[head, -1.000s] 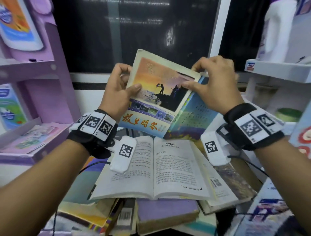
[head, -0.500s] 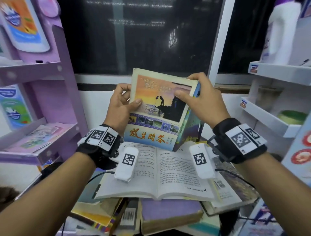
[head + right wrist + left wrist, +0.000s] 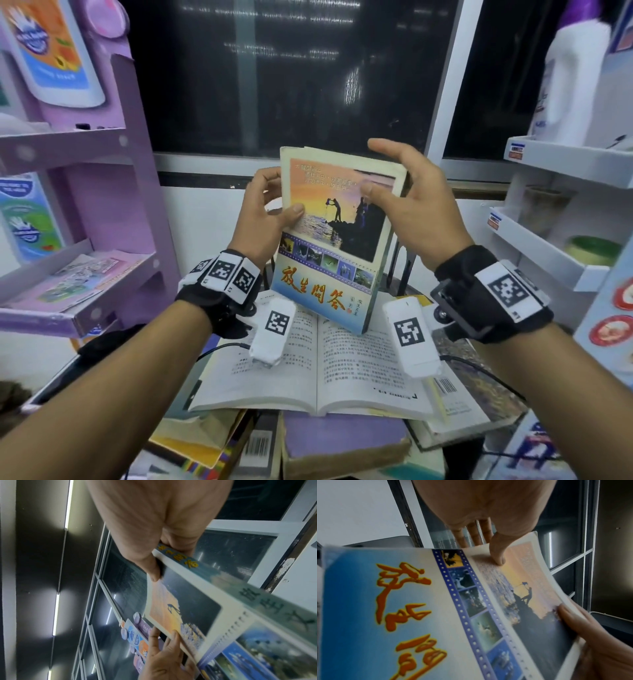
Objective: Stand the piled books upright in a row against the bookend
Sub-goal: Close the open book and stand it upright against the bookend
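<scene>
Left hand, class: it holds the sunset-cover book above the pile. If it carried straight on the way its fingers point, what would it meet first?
Probably the dark window. The left hand grips the book with its fingers pointing up and away. Nothing shows between fingers and glass, though depth is hard to judge.

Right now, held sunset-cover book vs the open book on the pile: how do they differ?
The sunset-cover book is closed; the open book lies spread, text pages up. The sunset-cover book is held nearly upright between the left hand and right hand; the open book lies flat on the pile, untouched. One shows a colour cover, the other black-and-white print. Both are paperbacks.
</scene>
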